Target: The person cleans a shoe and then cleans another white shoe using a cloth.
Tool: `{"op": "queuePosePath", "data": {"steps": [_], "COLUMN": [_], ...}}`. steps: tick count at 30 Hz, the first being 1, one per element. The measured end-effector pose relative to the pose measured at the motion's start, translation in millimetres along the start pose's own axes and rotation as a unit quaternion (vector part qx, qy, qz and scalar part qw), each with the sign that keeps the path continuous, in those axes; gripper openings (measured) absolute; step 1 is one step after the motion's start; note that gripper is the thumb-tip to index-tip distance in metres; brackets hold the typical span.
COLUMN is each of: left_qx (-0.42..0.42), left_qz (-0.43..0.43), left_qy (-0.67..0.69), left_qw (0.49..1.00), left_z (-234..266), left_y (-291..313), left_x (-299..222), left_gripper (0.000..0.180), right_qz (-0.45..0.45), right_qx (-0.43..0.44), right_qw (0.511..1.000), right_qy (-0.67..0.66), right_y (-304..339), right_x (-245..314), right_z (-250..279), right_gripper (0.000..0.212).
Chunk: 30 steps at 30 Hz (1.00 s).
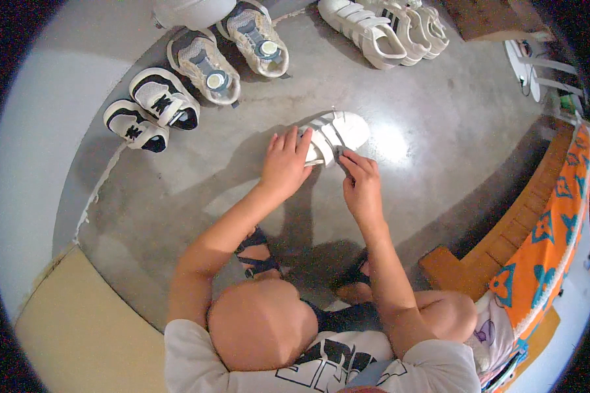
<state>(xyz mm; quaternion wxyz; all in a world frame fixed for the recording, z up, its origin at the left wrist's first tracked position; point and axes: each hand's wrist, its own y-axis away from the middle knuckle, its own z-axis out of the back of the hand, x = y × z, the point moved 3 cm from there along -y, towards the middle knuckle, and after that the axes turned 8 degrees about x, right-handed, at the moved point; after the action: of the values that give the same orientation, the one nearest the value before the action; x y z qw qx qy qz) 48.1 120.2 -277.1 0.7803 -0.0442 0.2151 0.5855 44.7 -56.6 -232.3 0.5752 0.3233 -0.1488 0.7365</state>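
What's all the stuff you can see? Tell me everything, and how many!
White shoe: one, white with grey stripes, middle of the floor
Black-and-white shoes: two, left
Grey-beige shoes: two, upper left
Round discs: two, pale, one in each grey-beige shoe
More white shoes: at least three, top
Rounded thing: one, white, top edge
Boxy thing: one, brown, top right
Wooden frame: one, orange-brown, right
Patterned cloth: one, orange and teal, right
Board: one, beige, lower left
Floor: one, grey, under the shoes
Small clutter: uncountable, mixed colours, far right
Sandals: two, dark, on the feet
Shirt: one, white with black print, bottom
Left hand: one, bare, on the white shoe
Right hand: one, bare, at its strap
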Motion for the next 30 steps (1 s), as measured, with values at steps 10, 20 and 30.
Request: {"op": "queuePosePath", "data": {"steps": [10,20,30], "left_qx": [0.047,0.079,0.055], "left_qz": [-0.004,0.001,-0.063], "left_qy": [0.012,0.055,0.038], "left_qw": [0.999,0.995,0.996], "left_z": [5.9,18.5,9.7], "left_y": [-6.5,-2.5,-12.3], "left_x": [-6.8,1.7,-13.0], "left_gripper": [0.083,0.089,0.079], "right_qz": [0.007,-0.017,-0.032], "right_qx": [0.008,-0.118,0.016], "right_qw": [1.0,0.991,0.999], "right_qy": [0.028,-0.065,0.009], "right_y": [-20.3,-7.0,11.3], "right_x": [-4.5,-26.0,-24.4], "right_z": [3.1,22.3,-12.2], "right_gripper": [0.045,0.043,0.048]}}
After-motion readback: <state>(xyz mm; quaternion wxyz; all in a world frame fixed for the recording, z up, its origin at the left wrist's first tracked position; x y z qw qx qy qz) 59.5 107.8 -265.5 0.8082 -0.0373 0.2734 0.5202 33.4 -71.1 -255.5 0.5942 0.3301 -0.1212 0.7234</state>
